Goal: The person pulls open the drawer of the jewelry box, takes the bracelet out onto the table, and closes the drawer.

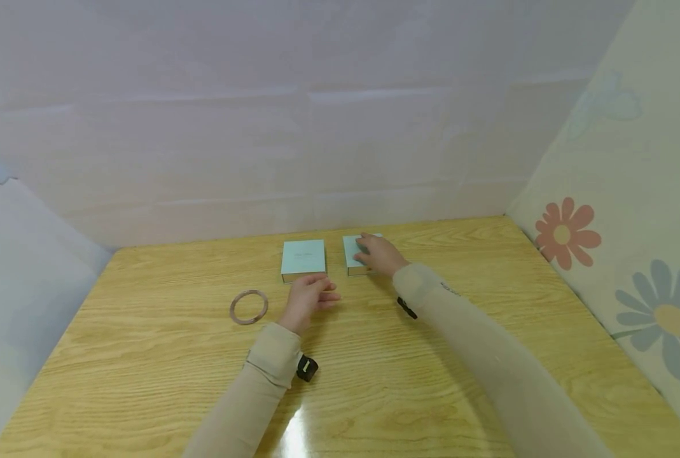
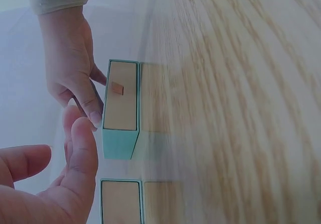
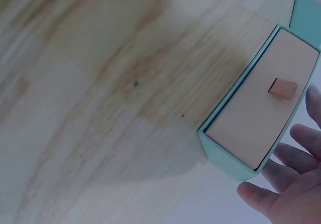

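Note:
Two pale mint-green boxes lie side by side on the table. My right hand (image 1: 381, 256) is over the lid of the right box (image 1: 351, 247), fingers spread. In the right wrist view that box (image 3: 251, 113) shows a beige front with a small brown tab (image 3: 284, 89), and the fingers lie along its top side; whether they press on it I cannot tell. My left hand (image 1: 306, 303) hovers just in front of the left box (image 1: 303, 256), fingers loosely extended and holding nothing. A pinkish-brown bangle (image 1: 247, 322) lies flat to the left of that hand.
The wood-grain table (image 1: 145, 369) reaches back to a pale cloth wall (image 1: 259, 146) just behind the boxes. At the right stands a side wall with printed flowers (image 1: 568, 235). A black strap device (image 1: 306, 367) sits on the left wrist.

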Motion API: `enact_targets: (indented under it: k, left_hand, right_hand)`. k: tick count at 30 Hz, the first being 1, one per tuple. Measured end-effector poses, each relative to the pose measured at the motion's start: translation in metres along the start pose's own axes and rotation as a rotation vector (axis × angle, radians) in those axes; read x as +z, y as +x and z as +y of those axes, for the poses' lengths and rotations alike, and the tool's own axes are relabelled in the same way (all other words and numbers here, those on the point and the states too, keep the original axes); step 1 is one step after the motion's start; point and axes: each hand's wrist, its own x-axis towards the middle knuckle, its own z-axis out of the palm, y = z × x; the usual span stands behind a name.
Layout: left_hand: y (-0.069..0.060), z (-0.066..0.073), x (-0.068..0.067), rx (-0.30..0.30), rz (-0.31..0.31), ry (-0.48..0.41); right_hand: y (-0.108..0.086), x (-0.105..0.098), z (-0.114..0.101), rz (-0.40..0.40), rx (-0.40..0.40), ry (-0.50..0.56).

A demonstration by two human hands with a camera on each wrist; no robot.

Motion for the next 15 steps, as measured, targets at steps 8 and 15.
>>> enact_targets:
  k: [8, 15]
  left_hand:
    - [0.0006, 0.0005, 0.0023, -0.034, -0.007, 0.012]
    - [0.0012, -0.0007, 0.0036, -0.031, -0.004, 0.016]
  right_hand:
    - [0.0023, 0.0023, 0.0082, 0.009, -0.010, -0.010]
    - [-0.0011, 0.0017, 0.0081, 0.023, -0.010, -0.008]
